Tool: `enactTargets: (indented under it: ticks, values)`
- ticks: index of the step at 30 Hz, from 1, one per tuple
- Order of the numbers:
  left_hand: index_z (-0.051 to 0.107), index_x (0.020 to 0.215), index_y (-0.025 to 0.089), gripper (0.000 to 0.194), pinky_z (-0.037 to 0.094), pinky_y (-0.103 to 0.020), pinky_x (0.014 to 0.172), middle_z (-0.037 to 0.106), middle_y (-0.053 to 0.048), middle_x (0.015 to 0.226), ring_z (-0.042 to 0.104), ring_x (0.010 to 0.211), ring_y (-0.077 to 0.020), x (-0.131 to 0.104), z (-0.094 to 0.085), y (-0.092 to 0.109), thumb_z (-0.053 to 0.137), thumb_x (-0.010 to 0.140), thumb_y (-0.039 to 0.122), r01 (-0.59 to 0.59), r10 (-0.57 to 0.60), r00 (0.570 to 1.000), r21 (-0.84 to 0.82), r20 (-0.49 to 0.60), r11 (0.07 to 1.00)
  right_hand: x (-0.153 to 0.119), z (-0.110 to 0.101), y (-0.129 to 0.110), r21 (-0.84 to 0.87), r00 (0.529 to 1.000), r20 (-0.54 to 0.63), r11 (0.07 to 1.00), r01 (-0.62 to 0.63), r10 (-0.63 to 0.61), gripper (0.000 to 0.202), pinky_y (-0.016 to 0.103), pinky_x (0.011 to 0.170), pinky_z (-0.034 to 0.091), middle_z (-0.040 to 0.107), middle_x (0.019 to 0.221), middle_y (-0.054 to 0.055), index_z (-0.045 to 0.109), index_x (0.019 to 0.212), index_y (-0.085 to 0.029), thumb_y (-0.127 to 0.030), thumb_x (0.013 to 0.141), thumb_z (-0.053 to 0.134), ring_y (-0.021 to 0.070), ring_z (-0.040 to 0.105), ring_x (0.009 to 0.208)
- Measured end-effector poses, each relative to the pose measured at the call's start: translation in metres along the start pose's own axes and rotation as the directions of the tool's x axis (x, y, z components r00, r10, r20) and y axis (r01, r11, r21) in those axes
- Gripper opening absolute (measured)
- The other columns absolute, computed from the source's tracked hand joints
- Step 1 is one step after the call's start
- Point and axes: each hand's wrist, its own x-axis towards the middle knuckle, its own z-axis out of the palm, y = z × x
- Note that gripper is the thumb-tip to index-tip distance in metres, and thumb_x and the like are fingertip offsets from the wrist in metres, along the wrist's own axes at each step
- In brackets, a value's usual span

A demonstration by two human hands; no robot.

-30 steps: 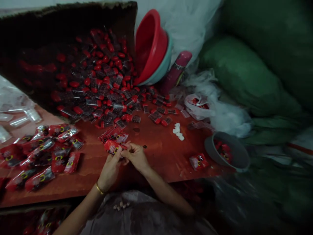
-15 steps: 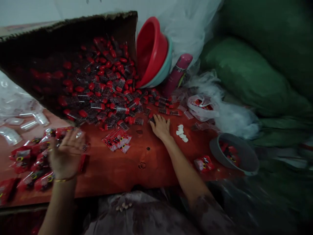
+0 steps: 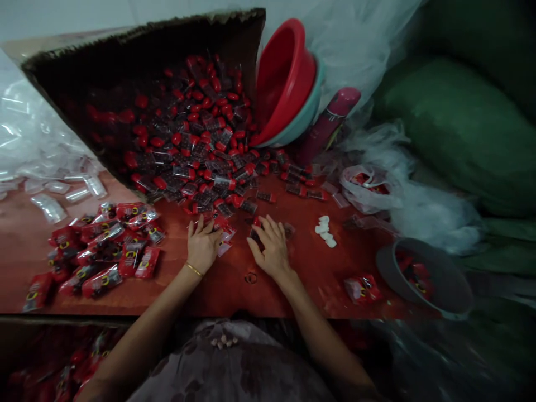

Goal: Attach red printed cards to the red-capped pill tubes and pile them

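Observation:
My left hand (image 3: 204,245), with a gold bangle at its wrist, reaches over several red printed cards (image 3: 225,233). Its fingers are spread and partly cover the cards; no grip shows. My right hand (image 3: 271,245) is beside it, fingers curled over a small red-capped clear tube with dark contents (image 3: 257,230), partly hidden by the hand. Just beyond both hands, many similar red-capped tubes (image 3: 221,181) spill from a tipped cardboard box (image 3: 146,33). Filled red printed packets (image 3: 100,245) lie in a pile to the left.
A red basin (image 3: 299,61) nested in a light blue one leans by the box, next to a pink flask (image 3: 335,114). White pieces (image 3: 325,231), a red packet (image 3: 362,289) and a grey bowl (image 3: 431,285) stand at right. Clear plastic sleeves (image 3: 50,206) lie at left.
My left hand has moved from above the packet pile rightward to the cards. My right hand has drawn back towards me with a tube under its fingers. The view has shifted left.

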Motion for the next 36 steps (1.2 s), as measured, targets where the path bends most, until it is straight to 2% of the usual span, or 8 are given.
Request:
enactTargets:
  ticks: [5,14,22,25,27,31,33,36]
  values:
    - [0.063,0.117,0.025,0.036,0.022,-0.056,0.106,0.050,-0.009,0.136,0.035,0.132,-0.0353,0.003,0.000,0.000,0.046,0.086,0.035,0.024,-0.024,1.000,0.028,0.000,0.999,0.001,0.006,-0.031,0.126,0.997,-0.057,0.991,0.055,-0.048,0.025,0.047,0.109,0.024,0.062,0.121,0.010,0.066,0.101,-0.018,-0.030,0.089,0.047,0.0241,0.045,0.125]
    - [0.071,0.100,0.026,0.029,0.022,-0.054,0.106,0.062,-0.007,0.123,0.042,0.128,-0.0316,0.003,0.000,-0.001,0.047,0.086,0.034,0.047,-0.062,0.991,-0.131,-0.120,0.990,-0.002,0.000,-0.036,0.348,0.990,-0.076,0.933,-0.086,0.120,0.022,0.040,0.094,0.042,0.070,0.101,0.008,0.068,0.093,-0.022,-0.029,0.088,0.048,0.0215,0.060,0.101]
    - [0.069,0.104,0.027,0.027,0.016,-0.052,0.110,0.058,-0.007,0.129,0.036,0.132,-0.0298,-0.002,-0.021,0.025,0.054,0.081,0.029,0.001,-0.082,0.969,-0.323,-0.235,0.946,0.022,0.012,-0.053,0.720,0.896,0.173,0.569,-0.398,0.408,0.027,0.023,0.060,0.044,0.066,0.073,0.001,0.063,0.081,-0.018,-0.044,0.078,0.059,0.0129,0.057,0.063]
    - [0.066,0.110,0.023,0.036,0.038,-0.043,0.098,0.069,-0.009,0.109,0.056,0.113,-0.0286,0.001,-0.019,0.028,0.061,0.077,0.036,0.116,-0.255,0.953,-0.579,-0.164,0.807,0.024,0.020,-0.051,0.756,0.882,0.155,0.522,-0.395,0.444,0.031,0.021,0.053,0.039,0.058,0.058,-0.003,0.059,0.064,-0.018,-0.043,0.082,0.052,0.0102,0.050,0.054]
    - [0.066,0.108,0.018,0.043,0.050,-0.033,0.072,0.072,-0.006,0.081,0.066,0.079,-0.0226,0.005,-0.015,0.028,0.066,0.072,0.042,0.244,-0.372,0.928,-0.767,0.007,0.594,0.023,0.025,-0.048,0.753,0.863,0.167,0.504,-0.424,0.477,0.038,0.020,0.049,0.036,0.052,0.051,-0.004,0.054,0.056,-0.018,-0.045,0.083,0.050,0.0091,0.045,0.048]
    - [0.067,0.077,0.015,0.036,0.037,-0.023,0.043,0.056,0.003,0.044,0.046,0.037,-0.0110,0.014,-0.007,0.024,0.069,0.064,0.049,0.405,-0.382,0.872,-0.890,0.306,0.211,0.020,0.031,-0.041,0.749,0.843,0.235,0.463,-0.475,0.484,0.041,0.021,0.047,0.036,0.053,0.049,-0.004,0.058,0.058,-0.018,-0.049,0.083,0.048,0.0099,0.047,0.046]
    - [0.065,0.068,0.016,0.030,0.034,-0.022,0.044,0.054,0.003,0.043,0.044,0.038,-0.0105,0.017,-0.006,0.020,0.066,0.067,0.047,0.401,-0.391,0.884,-0.845,0.256,0.354,0.021,0.030,-0.036,0.728,0.824,0.229,0.470,-0.499,0.519,0.041,0.021,0.047,0.036,0.054,0.047,-0.004,0.058,0.058,-0.018,-0.049,0.083,0.047,0.0107,0.048,0.045]
    - [0.067,0.070,0.018,0.026,0.037,-0.026,0.053,0.059,-0.002,0.053,0.054,0.053,-0.0167,0.020,-0.009,0.013,0.057,0.076,0.042,0.351,-0.343,0.933,-0.488,0.109,0.799,0.024,0.026,-0.027,0.687,0.790,0.158,0.509,-0.519,0.592,0.043,0.022,0.047,0.035,0.052,0.043,-0.003,0.055,0.052,-0.019,-0.049,0.082,0.048,0.0109,0.047,0.043]
